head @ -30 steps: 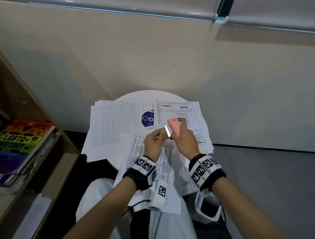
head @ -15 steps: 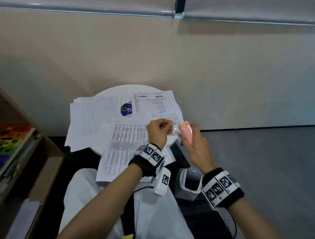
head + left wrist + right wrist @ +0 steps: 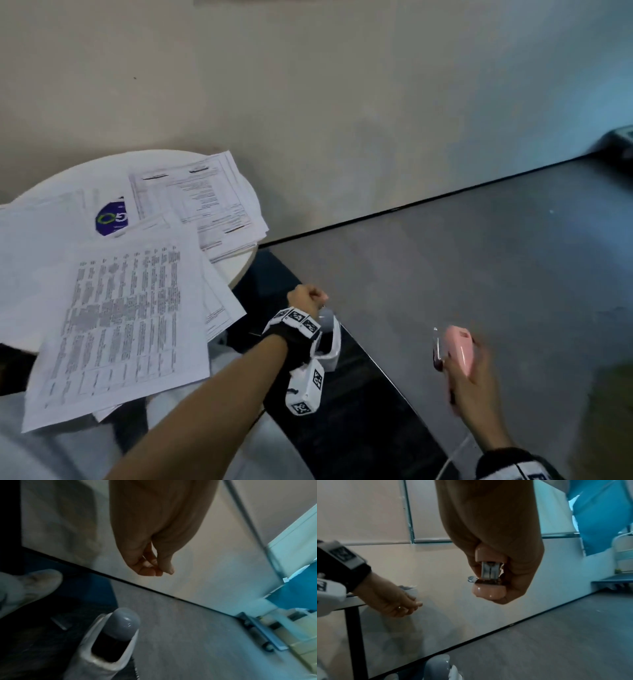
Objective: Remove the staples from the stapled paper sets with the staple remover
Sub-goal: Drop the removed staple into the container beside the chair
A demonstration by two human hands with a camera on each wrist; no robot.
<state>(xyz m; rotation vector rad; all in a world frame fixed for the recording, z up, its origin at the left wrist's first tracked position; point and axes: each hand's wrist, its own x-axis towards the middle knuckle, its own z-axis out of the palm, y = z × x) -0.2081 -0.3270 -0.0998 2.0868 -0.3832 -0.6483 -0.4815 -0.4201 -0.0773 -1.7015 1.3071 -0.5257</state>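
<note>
Printed paper sets (image 3: 126, 325) lie spread over the round white table (image 3: 239, 270) at the left. My right hand (image 3: 463, 363) grips the pink staple remover (image 3: 457, 346) out over the grey floor, its metal jaws (image 3: 489, 572) pointing away from the palm. My left hand (image 3: 320, 301) hangs right of the table, just above a small white-lined bin (image 3: 329, 342) with a grey lid (image 3: 124, 624). Its thumb and fingertips (image 3: 154, 570) are pinched together, and a tiny bright metal bit (image 3: 399, 607) shows at them. Both hands are off the papers.
The beige wall meets the grey floor (image 3: 479, 257) along a black baseboard. A black table leg (image 3: 356, 635) stands left of the bin. My shoe (image 3: 29, 586) rests on dark flooring near the bin. Blue furniture (image 3: 291, 595) sits far right.
My view has swung right. Both hands left the papers and moved right and down off the table; the left hand went from the remover's jaws to above the bin.
</note>
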